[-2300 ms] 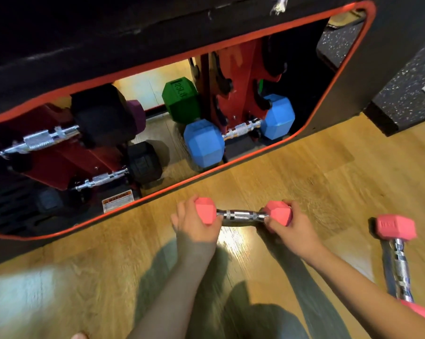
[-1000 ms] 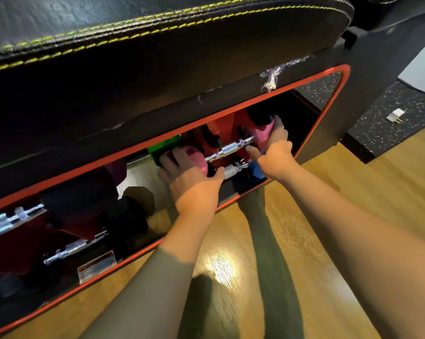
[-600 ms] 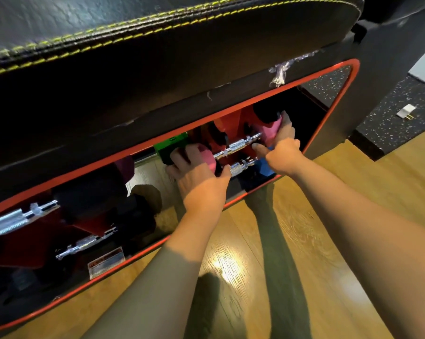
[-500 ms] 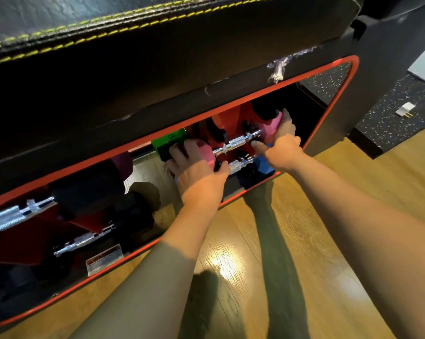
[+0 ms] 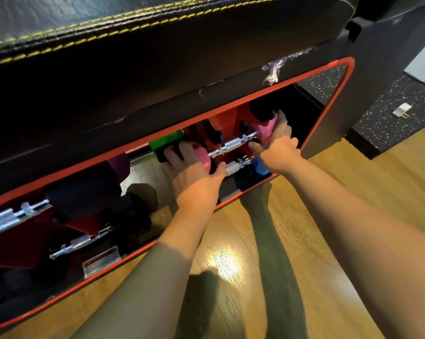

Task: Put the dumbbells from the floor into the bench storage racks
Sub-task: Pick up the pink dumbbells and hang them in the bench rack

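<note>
Head view: both hands on the pink dumbbell (image 5: 236, 144) inside the bench opening.
Left hand (image 5: 193, 172) grasps its left head, right hand (image 5: 277, 150) its right head, chrome handle against the red rack (image 5: 225, 121).

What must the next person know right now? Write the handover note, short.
Left hand grips the pink dumbbell's left head; right hand grips its right head.
The dumbbell is inside the bench opening, at the red rack, above the blue dumbbell. Whether it is seated cannot be told.
Left: seat it, let go, and rack any dumbbells left on the floor, none in view.
</note>
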